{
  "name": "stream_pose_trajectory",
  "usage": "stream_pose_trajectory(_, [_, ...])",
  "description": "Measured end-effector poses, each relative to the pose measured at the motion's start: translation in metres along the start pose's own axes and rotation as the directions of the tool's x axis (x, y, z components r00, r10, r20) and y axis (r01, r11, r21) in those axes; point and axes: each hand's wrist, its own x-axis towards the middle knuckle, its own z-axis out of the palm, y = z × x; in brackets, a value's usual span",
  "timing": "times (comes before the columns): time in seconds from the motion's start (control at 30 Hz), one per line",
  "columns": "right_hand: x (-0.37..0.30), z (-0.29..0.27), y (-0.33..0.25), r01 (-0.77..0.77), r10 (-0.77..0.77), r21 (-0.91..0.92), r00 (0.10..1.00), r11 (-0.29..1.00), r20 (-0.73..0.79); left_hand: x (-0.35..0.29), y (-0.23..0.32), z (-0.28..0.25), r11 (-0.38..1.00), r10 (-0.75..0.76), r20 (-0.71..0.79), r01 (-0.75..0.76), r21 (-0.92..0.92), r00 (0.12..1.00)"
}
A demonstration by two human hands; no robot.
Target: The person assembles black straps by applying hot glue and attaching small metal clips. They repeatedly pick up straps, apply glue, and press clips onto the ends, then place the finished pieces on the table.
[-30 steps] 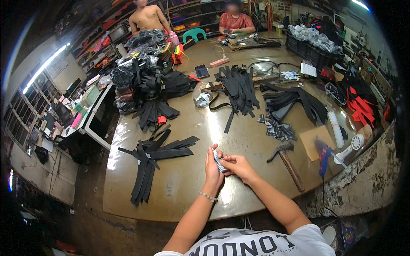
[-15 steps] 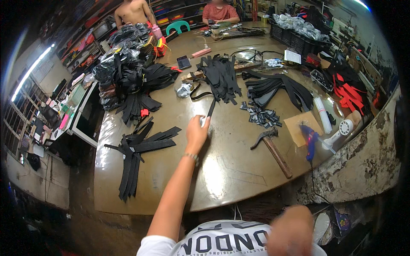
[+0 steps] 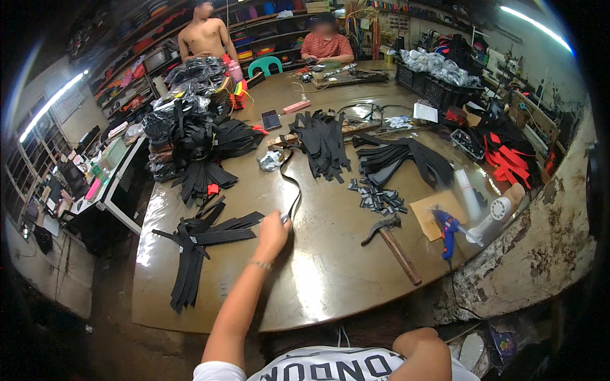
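My left hand (image 3: 273, 235) is closed over the middle of the brown table (image 3: 343, 273), with a narrow black strap (image 3: 295, 190) coming from its fingers. The strap curves away toward a small clear plastic bag (image 3: 271, 160). A small shiny spot shows at the fingers, too small to make out. Of my right arm only a bent part shows at the lower edge; the hand is out of sight. Left of my left hand lies a crossed pile of black straps (image 3: 200, 235). To the right are a hammer (image 3: 398, 254) and a heap of small dark clips (image 3: 378, 198).
A blue glue gun (image 3: 448, 232) rests by a cardboard piece (image 3: 422, 213) and a white handheld fan (image 3: 492, 219). Bundles of black straps (image 3: 321, 143) lie farther back, a phone (image 3: 271, 120) beside them. Two people are at the far side, near a black crate (image 3: 432, 89).
My left hand has drawn nearer and slightly left with the strap, which now trails longer behind it. The view has tilted up, and the blurred right arm part has shifted lower.
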Motion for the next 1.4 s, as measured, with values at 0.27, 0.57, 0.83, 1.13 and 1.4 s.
stream_pose_trajectory(0.27, [-0.099,-0.008,0.161,0.087,0.848,0.859,-0.240,0.504,-0.473,-0.152,0.036,-0.066,0.552,-0.355,0.250,0.418,-0.721,0.901])
stream_pose_trajectory(0.57, [-0.143,-0.069,0.176,-0.270,0.921,0.918,-0.183,0.291,-0.345,-0.205,0.043,-0.074,0.815,-0.134,0.262,0.257,-0.519,0.956])
stream_pose_trajectory(0.83, [-0.176,-0.178,0.216,-0.753,0.694,0.476,-0.035,0.455,-0.719,-0.214,0.051,-0.060,0.975,0.058,0.057,-0.044,-0.220,0.997])
stream_pose_trajectory(1.13, [-0.209,-0.168,0.280,-0.997,0.199,0.072,-0.063,0.037,-0.978,-0.216,0.048,-0.061,0.966,0.069,0.091,-0.044,-0.255,0.993])
stream_pose_trajectory(1.4, [-0.194,-0.135,0.246,-0.937,0.369,-0.346,0.307,-0.043,-0.877,-0.219,0.041,-0.074,0.923,0.237,0.106,-0.190,-0.334,0.966])
